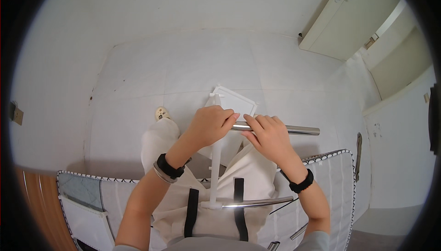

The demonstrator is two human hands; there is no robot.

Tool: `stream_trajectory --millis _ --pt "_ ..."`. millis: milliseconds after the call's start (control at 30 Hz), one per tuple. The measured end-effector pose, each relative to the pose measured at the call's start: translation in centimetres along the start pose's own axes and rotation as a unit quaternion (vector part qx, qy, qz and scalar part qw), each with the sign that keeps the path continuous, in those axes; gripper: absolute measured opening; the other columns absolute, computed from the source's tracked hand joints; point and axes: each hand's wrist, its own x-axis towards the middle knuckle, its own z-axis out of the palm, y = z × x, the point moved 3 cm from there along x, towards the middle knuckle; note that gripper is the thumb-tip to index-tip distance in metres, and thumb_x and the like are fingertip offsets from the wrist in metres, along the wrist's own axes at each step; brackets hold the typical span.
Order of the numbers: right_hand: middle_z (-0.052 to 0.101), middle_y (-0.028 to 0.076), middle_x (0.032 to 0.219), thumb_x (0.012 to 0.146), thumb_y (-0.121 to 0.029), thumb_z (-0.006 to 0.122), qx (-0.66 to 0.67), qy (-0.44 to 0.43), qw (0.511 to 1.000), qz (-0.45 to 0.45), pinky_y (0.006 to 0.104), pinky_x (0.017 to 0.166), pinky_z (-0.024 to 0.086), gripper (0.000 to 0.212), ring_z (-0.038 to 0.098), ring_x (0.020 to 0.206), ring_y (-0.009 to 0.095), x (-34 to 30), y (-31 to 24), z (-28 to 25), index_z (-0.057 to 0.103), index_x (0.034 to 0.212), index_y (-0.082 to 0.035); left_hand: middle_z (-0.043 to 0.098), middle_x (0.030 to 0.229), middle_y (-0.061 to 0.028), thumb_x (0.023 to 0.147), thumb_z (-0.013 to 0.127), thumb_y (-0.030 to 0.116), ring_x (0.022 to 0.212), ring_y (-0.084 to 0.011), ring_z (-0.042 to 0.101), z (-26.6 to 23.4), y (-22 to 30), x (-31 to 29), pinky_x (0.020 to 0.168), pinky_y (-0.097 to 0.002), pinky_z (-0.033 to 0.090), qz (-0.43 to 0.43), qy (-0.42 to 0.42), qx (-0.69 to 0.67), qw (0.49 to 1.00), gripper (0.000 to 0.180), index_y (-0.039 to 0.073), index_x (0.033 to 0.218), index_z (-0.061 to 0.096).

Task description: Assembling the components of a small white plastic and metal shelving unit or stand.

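A shiny metal tube [305,130] runs sideways in front of me. My left hand [210,124] is closed around its left end, where it meets a white bar [215,159]; the joint is hidden under the fingers. My right hand [271,138] grips the same tube a little further along, thumb below and fingers above. The white bar extends back toward my lap. From its near end a second metal tube [262,202] sticks out to the right, across my thigh. Beyond my hands, a white panel with a raised rim [236,98] is partly hidden.
I sit on a grey quilted mat with a patterned edge [321,157]. More short metal tubes [274,246] lie on it at right. A white tray-like piece [85,219] is at left. An open door [342,21] stands at the far right, with pale floor tiles ahead.
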Motion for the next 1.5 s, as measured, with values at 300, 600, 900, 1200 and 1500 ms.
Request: stream_trajectory --millis 300,600,900,1200,1500 --pt "0.050 0.014 0.110 0.075 -0.018 0.063 -0.031 -0.044 0.998 0.027 0.0410 0.090 0.038 0.038 0.049 0.102 0.029 -7.6 -2.2 -3.6 0.053 0.109 -0.005 0.046 0.051 -0.0093 0.086 0.048 0.022 0.051 -0.0259 0.047 -1.0 -0.4 -0.6 0.048 -0.0372 0.035 -0.036 -0.015 -0.023 0.999 0.029 0.006 0.062 0.053" --pt "0.058 0.009 0.082 0.079 -0.028 0.060 0.146 -0.235 0.957 0.083 0.0346 0.074 0.046 0.031 0.058 0.079 0.027 -17.9 -7.0 0.8 0.057 0.098 -0.004 0.058 0.070 -0.0068 0.086 0.049 0.018 0.067 -0.0124 0.051 -0.9 -1.8 -0.1 0.064 -0.0255 0.040 -0.159 -0.118 -0.201 0.959 0.021 0.000 0.082 0.059" --pt "0.054 0.006 0.081 0.074 -0.015 0.061 0.142 -0.202 0.969 -0.009 0.0308 0.071 0.043 0.026 0.056 0.076 0.021 -17.5 -11.2 5.2 0.057 0.098 -0.005 0.051 0.110 -0.0088 0.086 0.045 0.038 0.103 -0.0216 0.045 -0.2 -8.0 1.9 0.083 -0.0338 0.038 -0.259 -0.263 -0.146 0.918 0.036 0.008 0.095 0.062" --pt "0.051 0.007 0.096 0.073 -0.017 0.063 0.103 -0.172 0.978 0.056 0.0364 0.079 0.039 0.033 0.049 0.090 0.026 -18.7 -9.4 6.4 0.057 0.103 -0.007 0.042 0.117 -0.0125 0.079 0.052 0.049 0.098 -0.0268 0.049 4.8 -13.4 -0.1 0.074 -0.0413 0.045 -0.355 -0.263 -0.322 0.837 0.055 0.012 0.119 0.047" --pt "0.050 0.006 0.093 0.075 -0.023 0.063 0.136 -0.199 0.969 0.047 0.0354 0.078 0.037 0.030 0.048 0.090 0.022 -18.7 -9.0 7.3 0.058 0.099 -0.006 0.049 0.100 -0.0093 0.078 0.054 0.034 0.088 -0.0253 0.054 5.1 -13.6 0.9 0.067 -0.0347 0.048 -0.388 -0.295 -0.290 0.824 0.034 0.007 0.099 0.054"
